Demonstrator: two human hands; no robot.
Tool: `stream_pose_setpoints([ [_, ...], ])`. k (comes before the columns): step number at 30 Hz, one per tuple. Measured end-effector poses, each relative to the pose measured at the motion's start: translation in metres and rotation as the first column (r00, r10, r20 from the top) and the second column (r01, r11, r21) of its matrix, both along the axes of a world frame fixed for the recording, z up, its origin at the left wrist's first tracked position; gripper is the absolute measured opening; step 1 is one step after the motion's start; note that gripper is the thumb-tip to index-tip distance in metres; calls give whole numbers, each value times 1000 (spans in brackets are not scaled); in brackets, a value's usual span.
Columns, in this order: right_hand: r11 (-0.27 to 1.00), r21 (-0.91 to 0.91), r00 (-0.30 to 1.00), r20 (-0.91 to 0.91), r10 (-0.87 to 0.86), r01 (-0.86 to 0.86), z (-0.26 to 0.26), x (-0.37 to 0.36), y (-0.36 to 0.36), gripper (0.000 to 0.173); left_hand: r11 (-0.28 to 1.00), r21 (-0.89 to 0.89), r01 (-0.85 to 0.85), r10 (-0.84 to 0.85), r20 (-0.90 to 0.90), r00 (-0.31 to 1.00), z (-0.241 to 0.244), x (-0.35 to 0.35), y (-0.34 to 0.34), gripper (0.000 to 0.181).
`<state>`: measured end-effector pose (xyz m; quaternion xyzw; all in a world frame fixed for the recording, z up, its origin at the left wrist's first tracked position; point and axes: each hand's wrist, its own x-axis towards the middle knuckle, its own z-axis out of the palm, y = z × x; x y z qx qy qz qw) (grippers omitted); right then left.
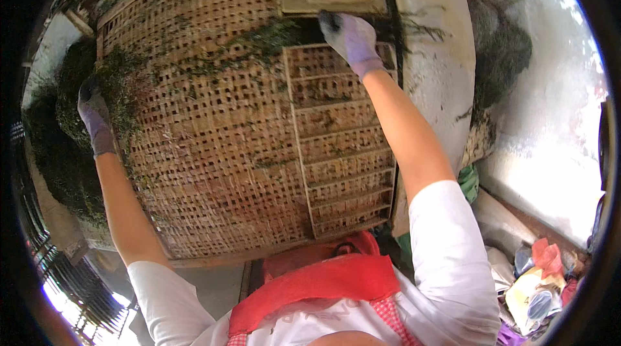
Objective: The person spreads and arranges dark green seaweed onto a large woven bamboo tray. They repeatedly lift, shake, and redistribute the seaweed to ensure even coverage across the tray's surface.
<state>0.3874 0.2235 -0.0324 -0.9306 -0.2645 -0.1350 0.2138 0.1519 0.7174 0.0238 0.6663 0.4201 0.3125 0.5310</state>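
A woven bamboo panel (218,152) with a wooden rim fills most of the view before me. My left hand (95,118), in a lilac glove with dark fingertips, is at the panel's left edge beside a clump of dark green stringy plant matter (123,79); its fingers are partly lost against the dark clump. My right hand (348,41), gloved alike, has its fingers curled just above a slatted rectangular frame (292,118) lying on the weave. Whether it holds anything is hidden. Green strands (262,42) trail across the weave to its left.
A pale board (432,69) with scattered strands adjoins the panel's right side. Dark green heaps (63,152) lie at far left, and another heap (504,54) at right. A pale bar (335,1) crosses the top. Mixed bags (533,287) are piled at lower right.
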Motion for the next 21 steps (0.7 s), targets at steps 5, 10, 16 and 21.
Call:
stream_pose_setpoints([
  [5, 966, 224, 914, -350, 207, -133, 33, 25, -25, 23, 999, -53, 13, 2, 274, 962, 72, -8, 12, 29],
  [10, 964, 261, 971, 240, -14, -51, 48, 64, -91, 30, 795, 515, 322, -342, -59, 938, 146, 71, -165, 30],
  [16, 991, 95, 996, 27, 87, -89, 36, 49, -142, 59, 559, 414, 718, -709, -211, 673, 122, 172, -363, 37],
  [21, 947, -322, 988, 143, 64, -14, 34, 30, -122, 65, -290, 403, 868, -172, -914, 367, 31, 214, -400, 72],
])
